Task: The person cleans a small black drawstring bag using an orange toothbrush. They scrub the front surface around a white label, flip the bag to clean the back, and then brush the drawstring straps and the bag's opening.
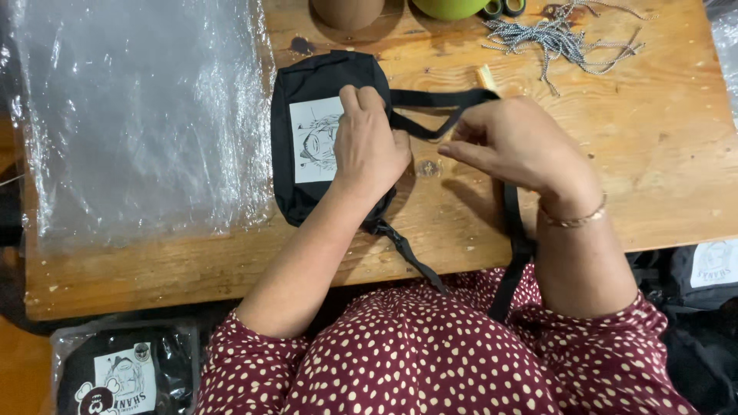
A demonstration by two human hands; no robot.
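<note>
I count one black pouch (307,138) on the desk (653,154), one clear plastic sheet (138,115), one cord bundle (561,34), two bagged pouches below (partly cropped).

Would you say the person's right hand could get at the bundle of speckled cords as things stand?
Probably yes: the right hand is pinching the black strap, but only bare tabletop lies between it and the cords.
</note>
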